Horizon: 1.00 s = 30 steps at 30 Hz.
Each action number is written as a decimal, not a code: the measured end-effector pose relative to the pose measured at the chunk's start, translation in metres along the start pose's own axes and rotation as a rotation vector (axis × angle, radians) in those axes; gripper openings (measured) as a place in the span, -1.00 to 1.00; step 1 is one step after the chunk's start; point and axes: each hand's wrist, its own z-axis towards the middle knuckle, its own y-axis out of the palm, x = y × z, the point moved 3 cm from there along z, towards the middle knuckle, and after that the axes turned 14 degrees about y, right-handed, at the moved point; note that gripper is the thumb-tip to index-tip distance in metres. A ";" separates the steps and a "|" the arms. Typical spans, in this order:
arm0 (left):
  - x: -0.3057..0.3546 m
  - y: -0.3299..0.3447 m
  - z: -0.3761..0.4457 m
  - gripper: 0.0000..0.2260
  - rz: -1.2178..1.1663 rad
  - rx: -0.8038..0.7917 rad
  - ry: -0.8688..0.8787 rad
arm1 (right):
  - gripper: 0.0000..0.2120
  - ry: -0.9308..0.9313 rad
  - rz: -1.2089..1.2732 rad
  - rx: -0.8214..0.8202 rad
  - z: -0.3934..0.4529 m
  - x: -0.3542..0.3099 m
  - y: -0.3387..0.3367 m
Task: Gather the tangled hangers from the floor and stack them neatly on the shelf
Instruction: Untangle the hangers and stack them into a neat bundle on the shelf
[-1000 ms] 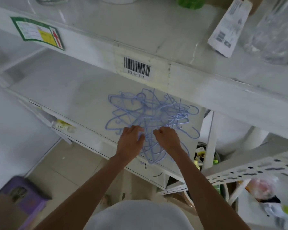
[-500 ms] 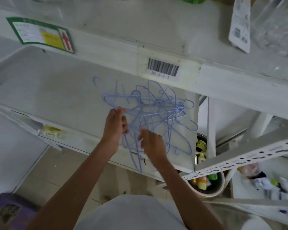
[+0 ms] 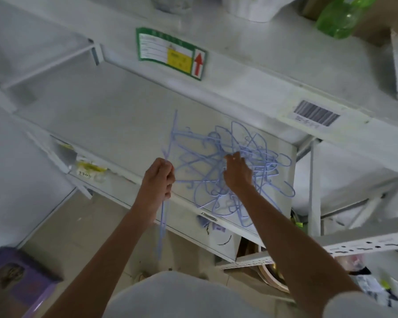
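Note:
A tangle of thin light-blue wire hangers [image 3: 251, 157] lies on the white middle shelf [image 3: 115, 120], near its right front corner. My left hand [image 3: 157, 180] is closed on one or two hangers [image 3: 162, 226] pulled to the left of the pile; they stand almost on edge, reaching up past the fist and hanging down below the shelf's front edge. My right hand [image 3: 237, 173] rests on the middle of the tangle, fingers pinching into the wires.
An upper shelf [image 3: 251, 72] with a green-framed label [image 3: 170, 53] and a barcode sticker [image 3: 315, 113] overhangs the pile. A green bottle [image 3: 340, 17] stands on it. A purple box [image 3: 16, 278] sits on the tiled floor at lower left. A perforated white rail [image 3: 354, 242] juts in at the right.
My left hand has drawn hangers out of the tangle toward the left and turned them upright. My right hand moved up onto the pile's centre. The view has swung to the left.

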 end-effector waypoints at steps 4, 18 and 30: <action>0.010 -0.021 -0.014 -0.76 0.157 -0.098 0.210 | -0.73 -0.089 -0.306 0.042 0.010 0.000 0.000; 0.031 -0.052 -0.028 -0.69 0.124 -0.069 0.274 | -0.79 -0.084 0.047 0.446 0.023 0.021 -0.048; 0.022 -0.038 -0.003 -0.68 0.006 -0.094 0.324 | -0.67 0.072 0.489 0.761 0.008 0.035 -0.117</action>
